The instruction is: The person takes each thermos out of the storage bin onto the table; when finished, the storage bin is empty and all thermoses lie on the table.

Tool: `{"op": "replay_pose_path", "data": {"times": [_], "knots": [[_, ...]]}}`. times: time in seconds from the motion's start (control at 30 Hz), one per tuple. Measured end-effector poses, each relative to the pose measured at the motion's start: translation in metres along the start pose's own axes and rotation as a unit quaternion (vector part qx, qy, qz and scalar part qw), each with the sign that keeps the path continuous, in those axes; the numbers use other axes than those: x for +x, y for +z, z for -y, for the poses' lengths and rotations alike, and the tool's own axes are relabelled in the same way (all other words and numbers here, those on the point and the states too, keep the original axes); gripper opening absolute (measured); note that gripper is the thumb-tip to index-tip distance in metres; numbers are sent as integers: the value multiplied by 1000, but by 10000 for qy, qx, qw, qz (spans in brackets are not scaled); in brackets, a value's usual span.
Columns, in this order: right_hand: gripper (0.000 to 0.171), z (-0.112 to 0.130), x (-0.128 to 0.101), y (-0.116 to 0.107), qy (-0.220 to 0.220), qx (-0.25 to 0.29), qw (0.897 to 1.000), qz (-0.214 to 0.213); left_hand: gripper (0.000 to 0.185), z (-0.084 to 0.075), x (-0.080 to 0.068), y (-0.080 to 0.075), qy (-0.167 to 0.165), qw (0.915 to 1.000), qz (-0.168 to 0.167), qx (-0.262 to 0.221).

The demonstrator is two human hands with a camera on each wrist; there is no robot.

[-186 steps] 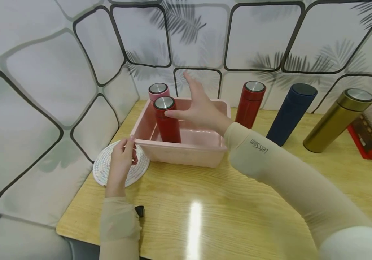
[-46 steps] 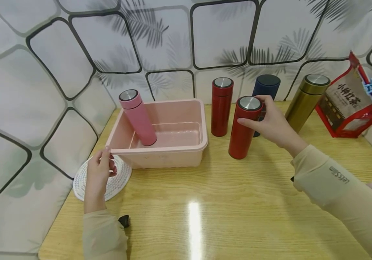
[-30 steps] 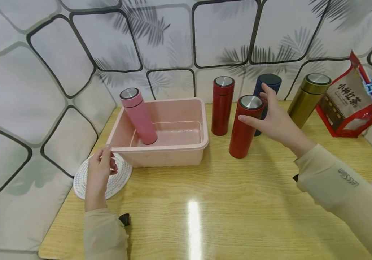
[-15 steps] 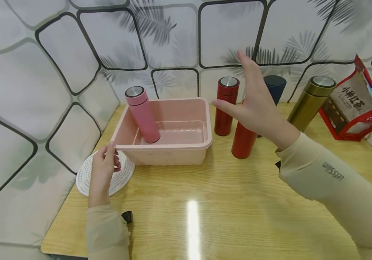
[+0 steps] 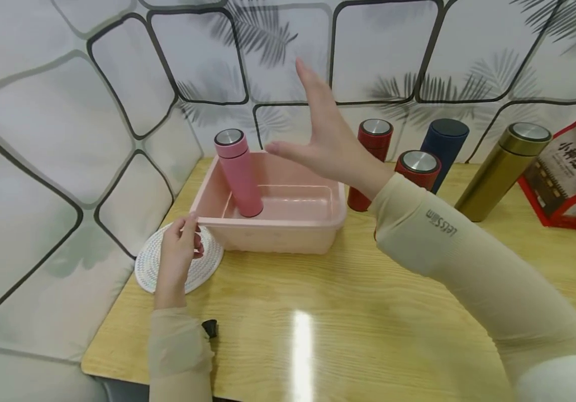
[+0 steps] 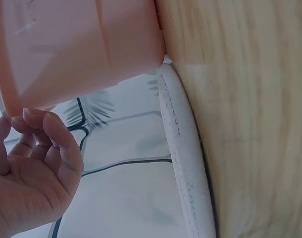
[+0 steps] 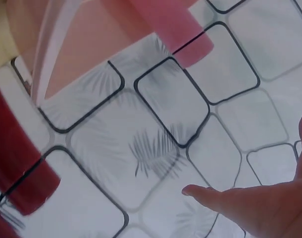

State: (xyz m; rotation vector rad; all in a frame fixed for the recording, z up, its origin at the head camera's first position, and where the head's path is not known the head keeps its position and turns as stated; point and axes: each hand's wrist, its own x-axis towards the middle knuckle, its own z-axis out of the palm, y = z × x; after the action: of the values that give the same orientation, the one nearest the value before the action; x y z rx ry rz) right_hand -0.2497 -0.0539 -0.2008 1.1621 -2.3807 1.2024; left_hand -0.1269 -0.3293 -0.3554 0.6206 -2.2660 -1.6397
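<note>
My left hand (image 5: 179,252) pinches the near left corner of a pink plastic basin (image 5: 275,241) between thumb and fingers; the left wrist view shows this pinch (image 6: 37,158) up close. Inside the basin, at its left, a pink thermos (image 5: 241,178) leans with its steel-topped lid up. Over the basin's right part my right hand (image 5: 335,142) hangs in the air, thumb and fingers spread, holding nothing. In the right wrist view the thumb (image 7: 230,203) stretches out, apart from the pink thermos (image 7: 178,29).
Right of the basin stand two red thermoses (image 5: 374,137), one partly hidden by my sleeve, a navy thermos (image 5: 446,145) and a gold thermos (image 5: 504,170). A red tea bag (image 5: 571,167) is farther right. A round woven mat (image 5: 209,265) lies under my left hand.
A red thermos has come out of the basin and stands on the table. My right hand let go of it and moved left, back over the basin. The left hand kept its grip.
</note>
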Motion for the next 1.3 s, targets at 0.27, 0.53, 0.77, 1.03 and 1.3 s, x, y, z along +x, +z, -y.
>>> {"op": "replay_pose_path", "data": {"times": [0.27,0.53,0.77,1.03,1.3], "knots": [[115,-11,28,46,593,450,9953,615,50,2,3,-1,3,10000,52,-49],[122,-25,48,83,980,727,9881,937,43,6,6,3,61,9992,65,-382],[125,-21,66,107,1327,785,9812,1163,44,8,10,-2,113,9989,15,-449],[122,-16,83,125,1864,572,9701,1448,43,7,11,-5,127,9985,51,-525],[120,-26,95,133,2083,682,9638,1518,43,9,12,-6,161,9982,79,-568]]}}
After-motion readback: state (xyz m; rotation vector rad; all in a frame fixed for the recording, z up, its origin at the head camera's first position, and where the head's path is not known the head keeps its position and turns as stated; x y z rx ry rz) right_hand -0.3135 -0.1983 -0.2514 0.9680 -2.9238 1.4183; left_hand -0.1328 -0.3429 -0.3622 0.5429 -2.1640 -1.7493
